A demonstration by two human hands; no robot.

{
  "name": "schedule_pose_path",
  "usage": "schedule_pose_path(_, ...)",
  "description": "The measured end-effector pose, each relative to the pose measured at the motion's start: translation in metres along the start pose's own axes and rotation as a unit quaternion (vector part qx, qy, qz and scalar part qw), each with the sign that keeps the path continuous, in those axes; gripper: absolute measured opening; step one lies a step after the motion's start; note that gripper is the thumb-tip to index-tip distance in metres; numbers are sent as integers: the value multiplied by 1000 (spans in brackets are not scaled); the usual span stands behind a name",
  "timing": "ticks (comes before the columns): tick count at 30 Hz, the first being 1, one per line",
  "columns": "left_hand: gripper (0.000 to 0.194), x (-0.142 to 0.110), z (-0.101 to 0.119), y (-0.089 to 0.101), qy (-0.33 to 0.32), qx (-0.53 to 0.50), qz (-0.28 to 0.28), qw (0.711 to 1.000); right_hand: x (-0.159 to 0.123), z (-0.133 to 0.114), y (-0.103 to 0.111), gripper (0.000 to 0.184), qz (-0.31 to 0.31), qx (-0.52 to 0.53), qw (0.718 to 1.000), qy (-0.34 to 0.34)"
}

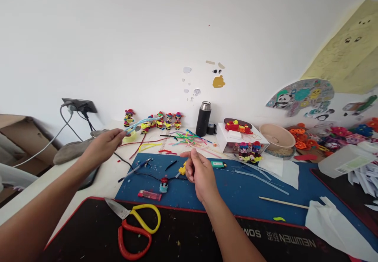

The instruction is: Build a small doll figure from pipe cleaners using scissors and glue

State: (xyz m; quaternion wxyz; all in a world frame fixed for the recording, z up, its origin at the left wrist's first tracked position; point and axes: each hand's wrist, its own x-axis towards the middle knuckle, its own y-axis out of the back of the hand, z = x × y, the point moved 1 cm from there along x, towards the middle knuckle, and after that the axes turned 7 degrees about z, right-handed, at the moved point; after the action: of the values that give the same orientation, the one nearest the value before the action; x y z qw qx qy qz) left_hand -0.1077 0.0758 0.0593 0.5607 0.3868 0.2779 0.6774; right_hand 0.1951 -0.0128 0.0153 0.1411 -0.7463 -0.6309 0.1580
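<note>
My left hand (110, 140) is raised over the table's left side, fingers pinched on a bundle of light blue pipe cleaners (143, 122) that points right. Above the blue mat, my right hand (202, 171) has its index finger stretched left and the other fingers loosely bent; nothing shows in it. A small figure (163, 185) with a red top and light blue body lies below and left of that hand, on a dark cord. Beside the figure is a pink lighter (149, 194). Behind the right hand, a yellow piece (182, 170) is partly hidden.
Scissors (130, 214) with red and yellow handles lie on the black mat (177, 238). Loose coloured pipe cleaners (189, 138), several finished figures (169, 121) and a black thermos (203, 119) stand along the wall. A white box (224, 138) and a pink bowl (277, 136) are at right.
</note>
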Motion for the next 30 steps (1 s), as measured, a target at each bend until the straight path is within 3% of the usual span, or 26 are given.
schedule_pose_path(3,42,15,-5,-12,-21,94,20,995,-1,4,-2,56,-15,-20,1000,3)
schedule_pose_path(9,45,33,-12,-49,-49,208,-10,977,-2,7,-3,61,-33,-53,998,20)
schedule_pose_path(14,46,41,-24,-66,-66,264,-34,962,-1,7,-1,61,-39,-66,996,36)
schedule_pose_path(23,49,45,-42,-71,-88,277,-44,956,-1,3,1,57,-30,-58,997,41)
schedule_pose_path(30,55,31,-31,-62,-129,249,0,960,2,-2,4,55,-10,-34,999,40)
